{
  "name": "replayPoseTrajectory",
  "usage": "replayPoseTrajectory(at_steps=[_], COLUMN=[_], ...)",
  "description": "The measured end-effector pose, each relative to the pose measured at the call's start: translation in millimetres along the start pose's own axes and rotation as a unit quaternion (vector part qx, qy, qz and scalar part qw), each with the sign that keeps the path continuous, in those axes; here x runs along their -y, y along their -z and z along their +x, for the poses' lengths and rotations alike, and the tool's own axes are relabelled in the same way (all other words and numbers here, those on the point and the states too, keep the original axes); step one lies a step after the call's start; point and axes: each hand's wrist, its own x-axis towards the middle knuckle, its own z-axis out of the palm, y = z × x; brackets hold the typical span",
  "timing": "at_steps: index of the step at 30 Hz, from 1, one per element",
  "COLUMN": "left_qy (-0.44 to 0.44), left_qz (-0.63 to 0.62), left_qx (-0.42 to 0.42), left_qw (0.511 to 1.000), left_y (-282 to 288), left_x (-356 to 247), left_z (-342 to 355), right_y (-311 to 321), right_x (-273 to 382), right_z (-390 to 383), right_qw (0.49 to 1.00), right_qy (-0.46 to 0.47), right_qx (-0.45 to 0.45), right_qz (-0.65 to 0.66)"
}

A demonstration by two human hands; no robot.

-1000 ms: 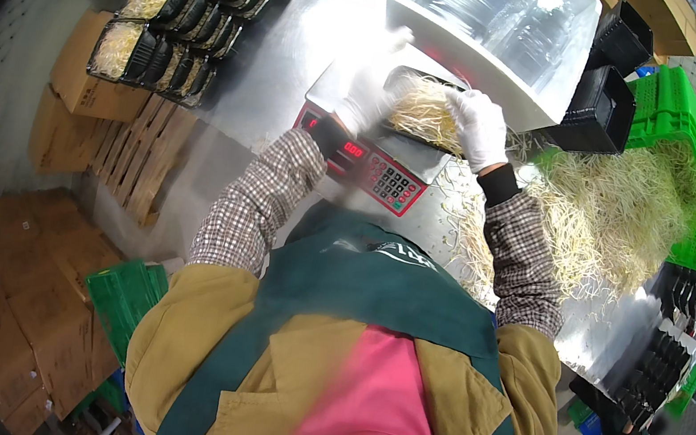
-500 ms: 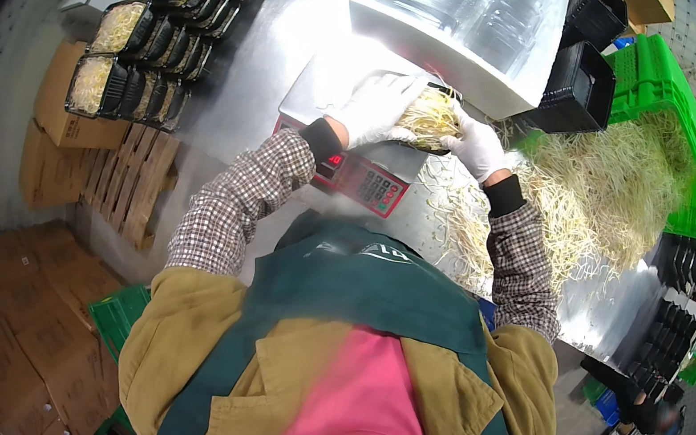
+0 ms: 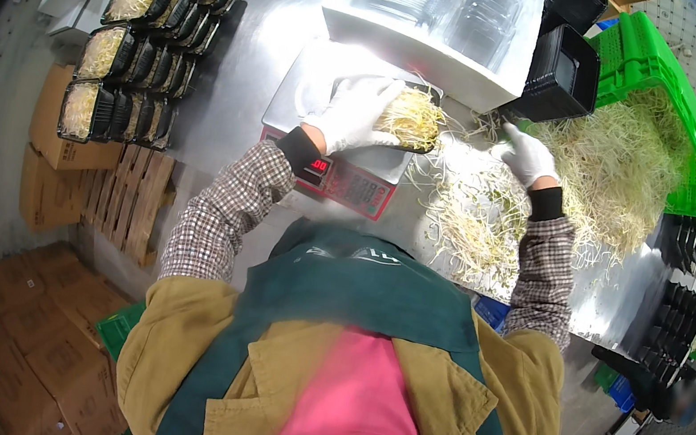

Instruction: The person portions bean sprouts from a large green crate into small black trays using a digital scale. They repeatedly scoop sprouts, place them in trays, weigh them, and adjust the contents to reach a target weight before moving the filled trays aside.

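Note:
My left hand [image 3: 354,116], in a white glove, grips the left side of a black plastic tray [image 3: 419,148] heaped with bean sprouts [image 3: 410,117]. That tray sits on a scale with a metal plate [image 3: 289,99] and a red front panel with a lit display. To the right, my gloved right hand [image 3: 531,158] hovers over the loose sprouts, away from the tray. Its fingers are apart and nothing shows between them. Beneath and beyond it spreads a large pile of sprouts [image 3: 611,171] on the metal table.
Filled sprout trays [image 3: 102,53] stand stacked at the left. A white foam box [image 3: 427,49] of clear plastic lids or trays lies beyond the scale, beside stacked empty black trays [image 3: 563,74]. A tipped green crate [image 3: 637,58] borders the pile. Cartons [image 3: 35,324] and a wooden pallet [image 3: 128,194] are lower left.
My right hand has let go of the tray's right side and moved right, over the sprout pile. My left hand stays on the tray. The whole view has shifted slightly.

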Motion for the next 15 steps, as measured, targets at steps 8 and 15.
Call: replayPoseTrajectory(at_steps=[8, 15], left_qy=[0.024, 0.0], left_qz=[0.034, 0.057], left_qx=[-0.041, -0.039], left_qw=[0.998, 0.998], left_y=[-24.5, -13.8], left_x=[3.4, 1.5], left_z=[-4.1, -6.3], right_y=[-56.1, 11.6], right_x=[87.6, -26.3], right_z=[26.8, -18.1], right_qw=[0.9, 0.989], right_qy=[0.152, -0.049], right_qx=[-0.216, -0.026], right_qz=[0.347, 0.137])
